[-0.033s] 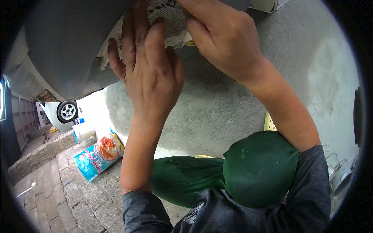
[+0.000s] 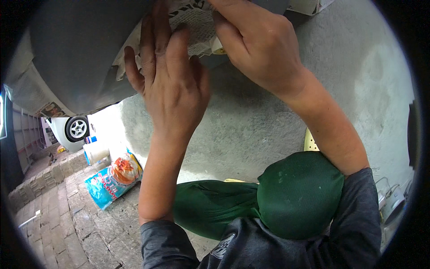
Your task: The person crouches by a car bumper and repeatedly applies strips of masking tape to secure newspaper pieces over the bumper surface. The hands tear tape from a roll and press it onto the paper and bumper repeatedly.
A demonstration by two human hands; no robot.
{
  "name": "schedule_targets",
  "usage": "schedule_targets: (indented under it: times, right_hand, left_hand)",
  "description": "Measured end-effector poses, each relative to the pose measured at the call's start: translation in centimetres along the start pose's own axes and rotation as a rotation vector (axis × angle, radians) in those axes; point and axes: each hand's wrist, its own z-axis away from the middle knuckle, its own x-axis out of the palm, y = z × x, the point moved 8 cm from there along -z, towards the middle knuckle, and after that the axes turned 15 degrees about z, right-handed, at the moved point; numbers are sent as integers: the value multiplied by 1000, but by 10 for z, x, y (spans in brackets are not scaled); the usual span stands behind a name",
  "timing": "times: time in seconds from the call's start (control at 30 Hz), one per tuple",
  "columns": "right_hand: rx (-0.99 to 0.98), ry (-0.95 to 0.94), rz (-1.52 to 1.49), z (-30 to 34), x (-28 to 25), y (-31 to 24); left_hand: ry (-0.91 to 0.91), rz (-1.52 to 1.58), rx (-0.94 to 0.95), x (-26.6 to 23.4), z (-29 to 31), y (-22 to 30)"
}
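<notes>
My left hand (image 2: 172, 85) lies with its fingers spread over a sheet of newspaper (image 2: 190, 33), pressing it against a dark grey curved panel (image 2: 85, 49). Close by on the right, my right hand (image 2: 260, 45) is closed, its fingertips cut off by the top edge of the view. A small pale roll of masking tape (image 2: 218, 46) peeks out beside its thumb, at the newspaper's lower corner. Most of the roll is hidden behind the hand. More newspaper (image 2: 38, 92) covers the panel's left side.
My knees in green trousers (image 2: 300, 195) are bent below my arms, above the concrete floor (image 2: 251, 121). To the left, a blue printed bag (image 2: 114, 179) and a white bucket (image 2: 96, 153) rest near the brick paving. A white car's wheel (image 2: 77, 128) stands farther off.
My hands have barely shifted. Slightly more of the tape roll's side shows beside my right thumb.
</notes>
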Motion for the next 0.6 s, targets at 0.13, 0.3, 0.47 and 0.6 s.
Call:
schedule_targets:
  times: [0.13,0.3,0.47,0.6]
  right_hand:
    - [-38,106,25,5,6,2]
    - [-153,-115,61,-9,8,-15]
    - [-108,-213,225,-27,-1,-23]
    - [-95,-299,242,-34,-7,-18]
  left_hand:
    - [83,81,32,-2,22,-29]
    - [116,69,2,-8,42,-33]
    - [217,301,133,1,41,2]
    - [556,496,51,13,18,7]
